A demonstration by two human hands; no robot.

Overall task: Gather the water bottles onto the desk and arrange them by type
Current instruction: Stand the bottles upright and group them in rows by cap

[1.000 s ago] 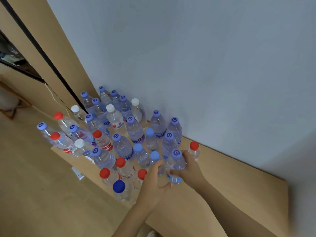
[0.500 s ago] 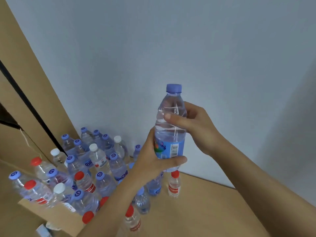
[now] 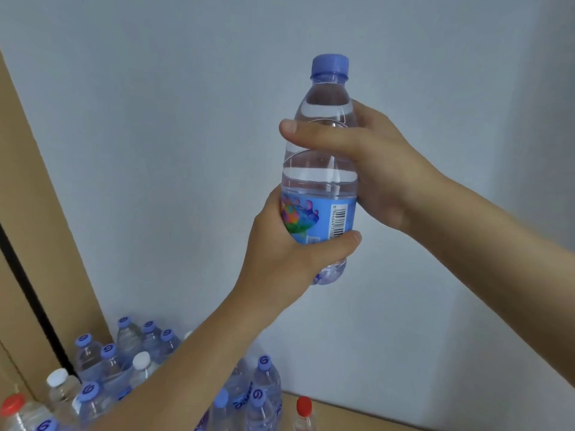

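Note:
I hold a clear water bottle (image 3: 322,178) upright in front of the wall, high above the desk. It has a blue cap and a blue label with a barcode. My left hand (image 3: 289,247) grips its lower part around the label. My right hand (image 3: 370,163) wraps the upper body, thumb across the front. Far below, several bottles with blue caps (image 3: 263,384) stand crowded on the wooden desk (image 3: 357,415), with white-capped ones (image 3: 141,365) among them and a red-capped one (image 3: 303,412) at the right end.
A grey wall (image 3: 186,119) fills the background. A tan panel with a black strip (image 3: 28,290) rises on the left. Another red-capped bottle (image 3: 12,409) shows at the lower left corner.
Both hands have lifted the blue-capped bottle from the cluster on the desk up to head height. The view has tilted upward, so the desk sank to the bottom edge.

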